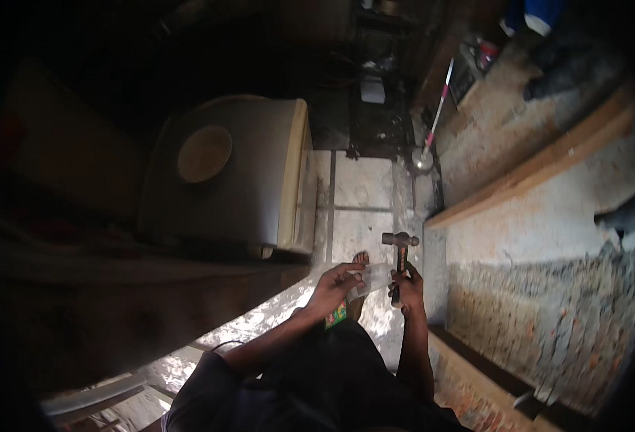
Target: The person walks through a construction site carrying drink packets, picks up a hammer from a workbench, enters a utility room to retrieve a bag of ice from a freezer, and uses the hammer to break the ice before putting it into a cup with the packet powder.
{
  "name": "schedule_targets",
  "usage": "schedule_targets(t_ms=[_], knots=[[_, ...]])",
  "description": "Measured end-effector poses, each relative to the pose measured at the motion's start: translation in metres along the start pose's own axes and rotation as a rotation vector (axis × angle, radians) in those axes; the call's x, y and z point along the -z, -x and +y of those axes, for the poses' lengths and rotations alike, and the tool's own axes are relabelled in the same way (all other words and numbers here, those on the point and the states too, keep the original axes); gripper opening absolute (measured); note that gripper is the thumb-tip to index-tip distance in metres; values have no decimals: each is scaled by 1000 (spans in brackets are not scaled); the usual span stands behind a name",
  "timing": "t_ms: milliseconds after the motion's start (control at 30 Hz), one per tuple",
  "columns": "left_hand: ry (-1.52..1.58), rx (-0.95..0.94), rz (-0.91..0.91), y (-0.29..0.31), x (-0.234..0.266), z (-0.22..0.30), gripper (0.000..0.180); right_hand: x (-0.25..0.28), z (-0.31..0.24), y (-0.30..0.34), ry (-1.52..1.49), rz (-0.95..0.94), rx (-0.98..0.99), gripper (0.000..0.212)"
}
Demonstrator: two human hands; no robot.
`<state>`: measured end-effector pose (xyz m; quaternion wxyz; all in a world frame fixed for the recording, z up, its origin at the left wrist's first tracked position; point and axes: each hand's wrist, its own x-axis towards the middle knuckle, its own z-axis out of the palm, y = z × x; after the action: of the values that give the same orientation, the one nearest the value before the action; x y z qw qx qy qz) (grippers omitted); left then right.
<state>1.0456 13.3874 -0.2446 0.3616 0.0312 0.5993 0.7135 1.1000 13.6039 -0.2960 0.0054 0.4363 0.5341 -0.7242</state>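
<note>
Head view, low centre: 2 hands meet over a tiled floor (361, 194).
Right hand (408, 285): clenched round the handle of a hammer (401, 248), head up, above the fingers.
Left hand (334, 288): grasping a clear plastic bag (374, 277), fingers pinching its edge.
Bag position: between both hands, touching the hammer handle.
Left of hands: cream washing machine (245, 173).
Right: brick wall (548, 288), wooden plank (541, 169).
Behind: mop (433, 126) leaning.
</note>
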Motion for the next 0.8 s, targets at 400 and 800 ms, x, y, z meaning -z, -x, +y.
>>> schedule_targets(t_ms=[400,800], knots=[[147,-127,467,-213,10,153,30,-47,-213,-224,213,-419,19,42],[159,-285,711,-471,70,260,29,-178,-417,-495,505,-500,15,52]])
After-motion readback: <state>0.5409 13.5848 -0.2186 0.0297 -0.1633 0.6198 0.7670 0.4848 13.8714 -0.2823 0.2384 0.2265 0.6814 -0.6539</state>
